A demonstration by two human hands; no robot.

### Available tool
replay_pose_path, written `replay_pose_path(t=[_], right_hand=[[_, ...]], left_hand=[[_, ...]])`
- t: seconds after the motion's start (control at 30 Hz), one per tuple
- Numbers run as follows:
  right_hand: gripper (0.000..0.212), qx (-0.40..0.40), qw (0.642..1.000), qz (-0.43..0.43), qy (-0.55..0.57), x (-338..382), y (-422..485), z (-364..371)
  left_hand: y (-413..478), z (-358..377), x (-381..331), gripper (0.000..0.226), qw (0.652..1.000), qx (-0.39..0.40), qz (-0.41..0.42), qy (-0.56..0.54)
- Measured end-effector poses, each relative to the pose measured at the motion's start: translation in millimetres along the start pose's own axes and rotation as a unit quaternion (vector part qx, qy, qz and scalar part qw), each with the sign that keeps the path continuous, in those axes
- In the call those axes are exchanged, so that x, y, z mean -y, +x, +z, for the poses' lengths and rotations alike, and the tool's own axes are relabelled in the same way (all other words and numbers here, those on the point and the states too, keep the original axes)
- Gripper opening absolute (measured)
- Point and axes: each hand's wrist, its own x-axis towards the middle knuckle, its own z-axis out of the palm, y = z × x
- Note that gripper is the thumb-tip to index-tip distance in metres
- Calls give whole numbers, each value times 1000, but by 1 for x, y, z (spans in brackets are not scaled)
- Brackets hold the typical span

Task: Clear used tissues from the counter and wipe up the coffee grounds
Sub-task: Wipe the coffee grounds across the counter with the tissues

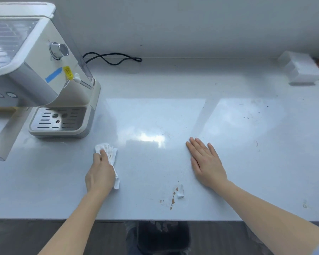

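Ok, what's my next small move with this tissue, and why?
Probably slide the left hand with its tissue right, toward the brown grounds and small tissue scrap near the counter's front edge; they still lie there unwiped.

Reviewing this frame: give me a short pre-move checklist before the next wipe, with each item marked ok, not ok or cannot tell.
1. Left hand grips the tissue: ok.
2. Tissue has clean area left: cannot tell; brown stains show on it.
3. Right hand clear of the spill, flat on the counter: ok.
4. Brown coffee grounds near the front edge wiped: not ok.
5. Small tissue scrap beside them removed: not ok.
6. Dark specks at right rear wiped: not ok.
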Motion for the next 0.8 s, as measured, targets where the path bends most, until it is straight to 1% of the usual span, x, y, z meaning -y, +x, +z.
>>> replay_pose_path(t=[0.13,0.23,0.37,0.5,0.63,0.73,0.8], right_hand=[[54,3,1000,2,-11,1,1,-1],[54,5,1000,4,-20,1,1,-1],[54,12,1000,5,-20,1,1,-1],[54,7,1000,8,-9,1,2,-3],[53,-33,998,54,26,2,4,-5],[53,-64,993,87,46,3,6,-8],[51,-74,991,91,56,3,6,-9]], left_hand=[[37,-4,-27,63,997,27,57,50],[66,-6,-53,62,990,35,110,76],[101,-7,-87,63,972,48,209,94],[118,-7,-112,67,937,65,326,108],[102,9,-147,66,887,74,443,111],[79,23,-160,67,850,82,505,121],[65,29,-156,66,832,91,534,120]])
